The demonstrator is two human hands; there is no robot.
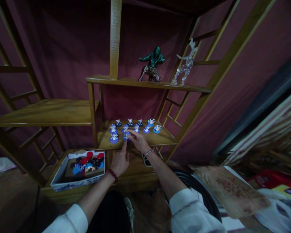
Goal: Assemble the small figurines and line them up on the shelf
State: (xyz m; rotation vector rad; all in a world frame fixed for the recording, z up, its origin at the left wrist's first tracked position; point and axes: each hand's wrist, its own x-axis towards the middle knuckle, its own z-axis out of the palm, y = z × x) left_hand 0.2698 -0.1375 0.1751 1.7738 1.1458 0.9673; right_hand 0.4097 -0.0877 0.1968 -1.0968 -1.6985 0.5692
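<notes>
Small purple-based figurines stand in rows on the wooden shelf (pixel 140 141). At the front is a figurine (pixel 126 137) partly covered by my right hand (pixel 138 141), whose thumb and fingers pinch it from above. My left hand (pixel 121 161) comes from below the shelf edge; its index finger stretches up to the base of that same figurine, and the other fingers are loosely curled with nothing visible in them. Another purple figurine (pixel 113 138) stands to the left. Behind are more purple ones, a row of dark-based figurines (pixel 130 122), and blue-based figurines (pixel 156 129) on the right.
A cardboard box (pixel 63 171) with several red, blue and black figurines sits on the lower shelf at left. Above, a dark green crouching statue (pixel 153 63) and a clear deer figure (pixel 185 66) stand on the upper shelf. Wooden posts frame the shelf's sides.
</notes>
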